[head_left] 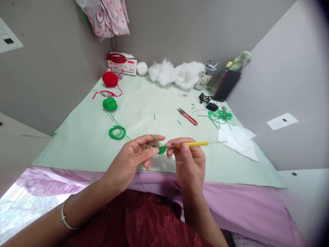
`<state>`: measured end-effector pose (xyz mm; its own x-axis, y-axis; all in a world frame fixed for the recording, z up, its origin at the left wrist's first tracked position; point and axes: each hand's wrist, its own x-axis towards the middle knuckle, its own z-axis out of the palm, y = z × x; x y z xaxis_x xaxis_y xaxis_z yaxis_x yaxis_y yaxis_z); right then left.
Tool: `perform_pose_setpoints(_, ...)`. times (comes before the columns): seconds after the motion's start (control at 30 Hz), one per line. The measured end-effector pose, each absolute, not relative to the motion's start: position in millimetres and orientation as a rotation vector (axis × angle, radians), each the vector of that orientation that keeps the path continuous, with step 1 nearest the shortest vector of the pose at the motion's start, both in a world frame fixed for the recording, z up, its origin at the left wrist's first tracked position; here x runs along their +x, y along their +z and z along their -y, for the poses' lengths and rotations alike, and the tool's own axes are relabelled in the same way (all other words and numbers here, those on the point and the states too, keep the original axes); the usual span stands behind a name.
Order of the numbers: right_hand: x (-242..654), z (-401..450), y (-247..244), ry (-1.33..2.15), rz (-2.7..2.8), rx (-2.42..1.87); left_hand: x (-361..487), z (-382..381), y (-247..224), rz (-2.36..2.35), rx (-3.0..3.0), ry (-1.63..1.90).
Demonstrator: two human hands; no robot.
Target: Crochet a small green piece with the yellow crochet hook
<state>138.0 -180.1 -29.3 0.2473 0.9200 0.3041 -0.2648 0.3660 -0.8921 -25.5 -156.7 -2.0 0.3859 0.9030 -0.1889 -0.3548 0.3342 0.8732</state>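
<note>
Between thumb and fingers my left hand pinches a small green crochet piece, with green yarn running over its index finger. My right hand grips the yellow handle of a crochet hook. The hook's thin metal shaft reaches left to the crochet piece and touches it; its tip is partly hidden by my left fingers. From my left hand the yarn leads back to a loose green coil and on to a green yarn ball on the table.
Orange thread snips lie beyond my hands. Green yarn scraps and white paper are at right. Along the back stand a red yarn ball, white stuffing, a pen cup and a dark phone.
</note>
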Motion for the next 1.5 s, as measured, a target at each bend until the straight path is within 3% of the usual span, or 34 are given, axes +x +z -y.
perform_pose_setpoints(0.2, 140.7, 188.2, -24.4, 0.781, 1.172, -0.887, -27.8, 156.1, -5.6, -0.792, 0.909, 0.948)
perform_pose_setpoints(0.6, 132.5, 191.8, -44.2, -0.225, 1.724, -1.016, -21.8, 163.9, -0.3, -0.867, 0.891, 1.023)
perform_pose_setpoints(0.67, 132.2, 191.4, -42.6, -0.180, 1.683, -1.028, -23.7, 160.6, 0.6, -0.794, 0.750, 0.928)
perform_pose_setpoints(0.9, 132.9, 182.9, -26.6, 0.588, 1.212, -0.881, -27.4, 154.2, 0.4, -0.697, 0.718, 0.904)
perform_pose_setpoints(1.0, 130.2, 182.1, -28.0, 0.561, 1.283, -0.918, -23.2, 157.3, -0.2, -0.742, 0.764, 0.947)
perform_pose_setpoints(1.2, 131.6, 189.0, -35.4, 0.085, 1.539, -0.988, -23.0, 155.0, -0.6, -0.680, 0.667, 0.857)
perform_pose_setpoints(1.4, 138.4, 182.5, -29.5, 0.635, 1.165, -0.913, -26.2, 149.7, -3.0, -0.665, 0.620, 0.910)
perform_pose_setpoints(1.5, 136.4, 181.2, -29.7, 0.708, 1.213, -0.878, -24.3, 153.4, -6.5, -0.695, 0.735, 0.918)
